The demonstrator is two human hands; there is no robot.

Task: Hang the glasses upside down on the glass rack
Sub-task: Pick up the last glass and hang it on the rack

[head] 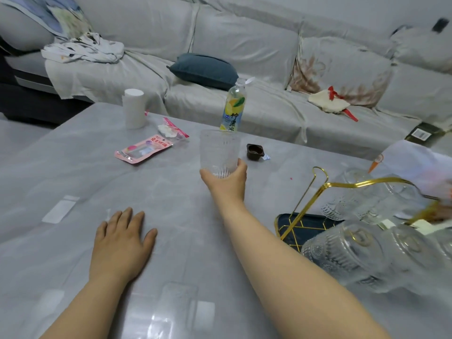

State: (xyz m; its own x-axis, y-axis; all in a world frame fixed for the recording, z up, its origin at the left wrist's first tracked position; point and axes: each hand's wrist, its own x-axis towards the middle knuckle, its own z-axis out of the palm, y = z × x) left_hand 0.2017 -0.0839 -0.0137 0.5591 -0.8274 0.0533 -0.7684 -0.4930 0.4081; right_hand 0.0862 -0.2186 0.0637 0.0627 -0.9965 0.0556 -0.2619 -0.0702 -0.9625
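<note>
A clear ribbed glass (218, 150) stands upright in the middle of the grey table, and my right hand (227, 179) grips it around its base. My left hand (122, 243) lies flat on the table near me, fingers spread, holding nothing. At the right stands the gold wire glass rack (318, 189) on a dark blue tray (296, 228). Several clear embossed glasses (342, 255) hang upside down on the rack, blurred at the frame's right edge.
On the table beyond the glass are a lemon drink bottle (233, 111), a small brown cup (255, 151), pink packets (143, 149) and a white tissue roll (134, 108). A grey sofa (244, 40) with cushions runs behind the table. White paper (411, 160) lies at the right.
</note>
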